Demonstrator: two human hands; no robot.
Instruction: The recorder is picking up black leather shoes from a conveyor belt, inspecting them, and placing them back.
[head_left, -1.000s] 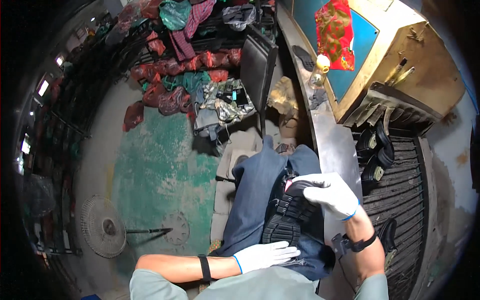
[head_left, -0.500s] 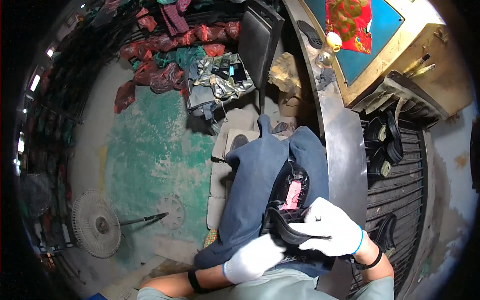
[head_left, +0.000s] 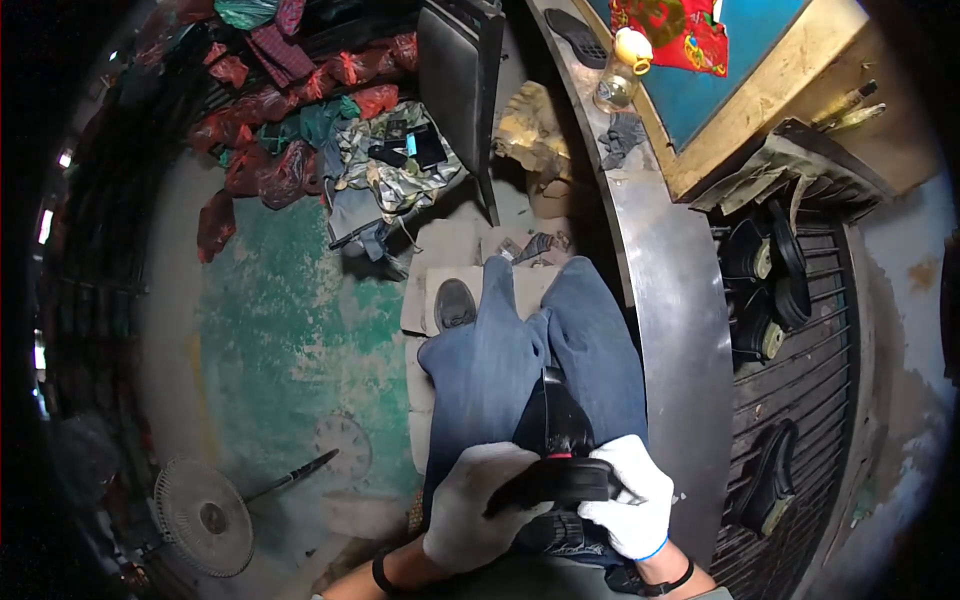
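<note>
Over my lap, a black shoe sole [head_left: 565, 481] is held level between my two white-gloved hands. My left hand [head_left: 478, 508] is closed round its left end, its fingers partly hidden under the sole. My right hand [head_left: 634, 496] pinches the right end between thumb and fingers. Just beyond the sole, a black shoe upper [head_left: 560, 420] lies between my thighs, toe pointing away, with a small strip of pink showing at its near edge. Whether sole and upper touch is hard to tell. More dark material shows beneath my hands.
To my right runs a metal bench [head_left: 680, 330], with a loose sole [head_left: 577, 36] and a bottle [head_left: 620, 85] farther up. Black shoes [head_left: 772, 480] sit on a barred rack [head_left: 800, 390]. At left stands a fan [head_left: 208, 517]; a chair [head_left: 458, 95] stands ahead.
My left hand has come up to grip the sole's left end. The sole has turned level and now covers most of the pink patch. My view has shifted slightly.
</note>
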